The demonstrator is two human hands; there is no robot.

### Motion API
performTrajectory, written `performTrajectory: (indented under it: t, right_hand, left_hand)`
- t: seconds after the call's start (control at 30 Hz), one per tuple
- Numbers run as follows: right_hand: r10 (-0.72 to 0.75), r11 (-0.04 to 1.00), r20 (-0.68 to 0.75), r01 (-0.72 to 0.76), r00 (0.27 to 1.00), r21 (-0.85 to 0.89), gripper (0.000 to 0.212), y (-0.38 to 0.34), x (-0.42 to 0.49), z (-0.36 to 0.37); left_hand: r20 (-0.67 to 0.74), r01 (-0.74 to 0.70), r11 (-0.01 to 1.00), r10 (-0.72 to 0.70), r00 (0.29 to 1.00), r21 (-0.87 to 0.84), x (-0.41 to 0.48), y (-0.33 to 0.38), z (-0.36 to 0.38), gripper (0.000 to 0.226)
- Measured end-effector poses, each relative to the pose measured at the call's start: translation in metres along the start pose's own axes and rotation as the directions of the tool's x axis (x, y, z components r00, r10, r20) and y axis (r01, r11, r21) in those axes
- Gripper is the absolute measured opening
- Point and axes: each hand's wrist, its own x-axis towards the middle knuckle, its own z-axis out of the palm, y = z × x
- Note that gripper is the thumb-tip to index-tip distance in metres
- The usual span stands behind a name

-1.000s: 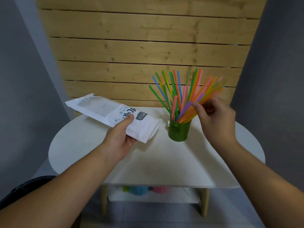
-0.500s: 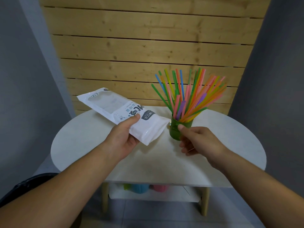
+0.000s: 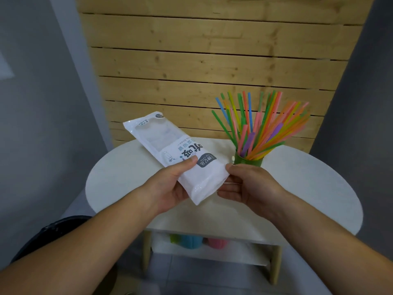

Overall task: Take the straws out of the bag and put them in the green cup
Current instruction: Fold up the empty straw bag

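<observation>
Straws [image 3: 261, 126] all seem to be in the green cup [image 3: 249, 161] already, right of centre, fanned out in green, orange, pink, blue, yellow and purple, leaning mostly right. Nearest, lower frame: two forearms coming up from the bottom edge. Left hand [image 3: 170, 188] at centre grips the bag [image 3: 178, 154], thumb pressed on the printed face, fingers curled underneath. Right hand [image 3: 248, 184] just right of it, fingertips closing on the bag's near right corner, pinch loose, contact looks light. Bag is white plastic with a clear window at its far end, lies flat and limp, tilts up toward upper left, held above the white table [image 3: 119, 177]; through the window it looks empty, not fully sure. Step in hand, by my guess: check or flatten the bag. Do it well: hold the near end steady with the left, feel along it with the right for leftover straws, keep elbows clear of the cup, which is light and top-heavy. Below the table, a shelf with coloured cups [image 3: 191, 241], blurred. Farthest: wooden slat wall [image 3: 212, 60], grey walls either side.
</observation>
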Motion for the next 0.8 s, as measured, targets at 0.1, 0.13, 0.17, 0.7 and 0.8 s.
performTrajectory:
  t: [0.1,0.13,0.17,0.7,0.8]
  right_hand:
    - [-0.034,0.999,0.014,0.034,0.999,-0.001,0.008,0.007,-0.001,0.024]
    - [-0.040,0.999,0.017,0.040,0.999,-0.016,0.012,0.012,-0.002,0.035]
    - [-0.050,0.998,0.022,0.050,0.999,-0.030,0.015,0.017,-0.003,0.046]
    - [0.083,0.964,0.151,-0.040,0.985,-0.264,0.018,0.127,-0.037,0.190]
    - [0.165,0.941,0.141,-0.113,0.976,-0.319,0.019,0.147,-0.030,0.206]
  left_hand:
    - [-0.041,0.020,1.000,-0.019,0.999,0.024,-0.022,-0.005,-0.021,0.036]
    - [-0.077,0.008,1.000,-0.007,0.997,0.014,-0.033,-0.008,-0.030,0.042]
    - [-0.123,-0.013,1.000,0.013,0.992,-0.004,-0.042,-0.010,-0.040,0.048]
    - [-0.631,-0.031,0.951,-0.180,0.754,-0.309,-0.192,-0.079,-0.208,0.025]
    - [-0.659,0.030,0.957,-0.221,0.719,-0.288,-0.197,-0.087,-0.229,0.035]
